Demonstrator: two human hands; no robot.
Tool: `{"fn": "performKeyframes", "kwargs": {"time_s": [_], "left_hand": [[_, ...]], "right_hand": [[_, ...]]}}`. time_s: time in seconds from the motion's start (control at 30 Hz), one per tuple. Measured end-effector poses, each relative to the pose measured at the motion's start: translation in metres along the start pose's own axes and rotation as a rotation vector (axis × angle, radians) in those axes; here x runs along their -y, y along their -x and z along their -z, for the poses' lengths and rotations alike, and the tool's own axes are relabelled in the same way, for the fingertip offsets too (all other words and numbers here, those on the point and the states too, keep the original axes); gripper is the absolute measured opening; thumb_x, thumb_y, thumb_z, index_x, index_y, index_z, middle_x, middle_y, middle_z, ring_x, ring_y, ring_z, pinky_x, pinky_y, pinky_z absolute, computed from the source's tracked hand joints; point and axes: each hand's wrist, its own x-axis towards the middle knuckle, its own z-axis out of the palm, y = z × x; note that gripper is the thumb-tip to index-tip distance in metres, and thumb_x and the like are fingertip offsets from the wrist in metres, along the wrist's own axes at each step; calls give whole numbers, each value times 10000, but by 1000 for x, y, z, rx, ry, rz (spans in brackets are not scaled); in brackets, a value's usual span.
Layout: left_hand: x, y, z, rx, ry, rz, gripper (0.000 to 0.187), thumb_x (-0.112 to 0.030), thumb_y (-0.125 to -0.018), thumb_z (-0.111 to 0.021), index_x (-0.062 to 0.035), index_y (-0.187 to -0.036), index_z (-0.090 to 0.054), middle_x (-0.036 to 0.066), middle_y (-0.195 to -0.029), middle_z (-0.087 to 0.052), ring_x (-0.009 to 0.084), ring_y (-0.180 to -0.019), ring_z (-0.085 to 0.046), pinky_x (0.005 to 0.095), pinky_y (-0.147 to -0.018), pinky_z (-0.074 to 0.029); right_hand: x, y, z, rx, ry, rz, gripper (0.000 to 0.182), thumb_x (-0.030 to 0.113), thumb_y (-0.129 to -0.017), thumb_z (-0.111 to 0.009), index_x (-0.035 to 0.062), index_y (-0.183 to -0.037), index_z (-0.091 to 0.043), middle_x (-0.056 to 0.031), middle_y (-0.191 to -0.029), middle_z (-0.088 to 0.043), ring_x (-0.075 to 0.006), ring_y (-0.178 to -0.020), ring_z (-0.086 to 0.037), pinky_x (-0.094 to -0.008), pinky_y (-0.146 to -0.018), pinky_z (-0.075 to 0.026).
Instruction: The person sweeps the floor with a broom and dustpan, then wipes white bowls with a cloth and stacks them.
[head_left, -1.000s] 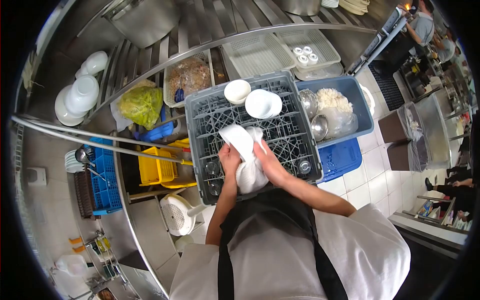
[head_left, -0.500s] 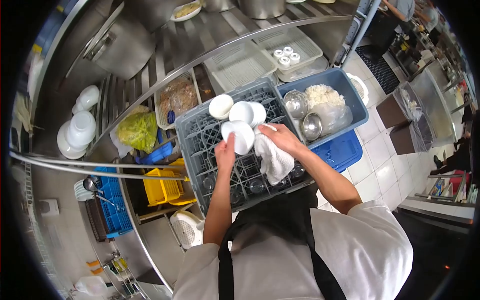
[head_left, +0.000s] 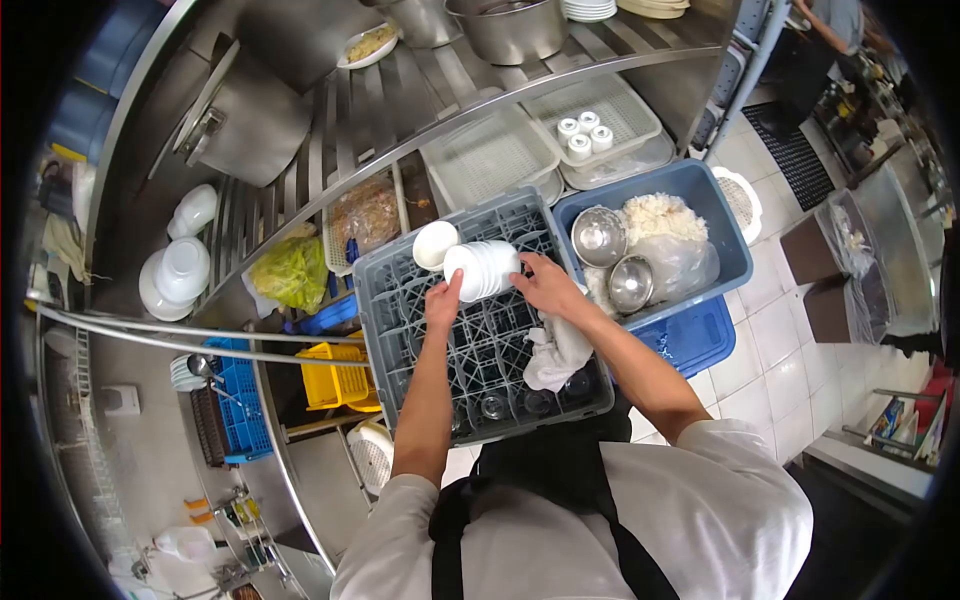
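My left hand [head_left: 442, 302] grips one end of a stack of small white bowls [head_left: 482, 270], its thumb on the nearest bowl. At the other end, the fingers of my right hand [head_left: 548, 287] close on the stack, which lies sideways over a grey dish rack [head_left: 458, 345]. Beside the stack, a single white bowl [head_left: 436, 245] rests on the rack. A crumpled white cloth [head_left: 556, 352] lies on the rack just below my right wrist. Several clear glasses [head_left: 494, 406] sit in the compartments along the near side.
Right of the rack stands a blue-grey tub [head_left: 735, 262] with metal bowls [head_left: 600, 236] and rice-like food [head_left: 664, 218], above a blue lid [head_left: 690, 335]. Yellow baskets [head_left: 335, 375] and greens in a bag [head_left: 290, 272] are at left. A slatted metal shelf [head_left: 440, 85] bears pots behind.
My right hand has let go of the cloth, which now lies on the rack. The loose bowl in my left hand has joined the stack, now between both hands. The view has shifted slightly.
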Motion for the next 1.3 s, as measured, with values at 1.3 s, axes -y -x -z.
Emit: {"fn": "performKeyframes", "kwargs": {"time_s": [1.3], "left_hand": [[12, -19, -3, 274, 426, 144, 388, -303, -970, -602, -72, -1282, -581, 46, -1183, -650, 185, -1029, -629, 374, -848, -494]], "right_hand": [[-22, -29, -37, 113, -117, 112, 996, 326, -713, -814, 130, -1529, -278, -315, -1353, -481, -419, -1283, -480, -419, -1078, -397]]}}
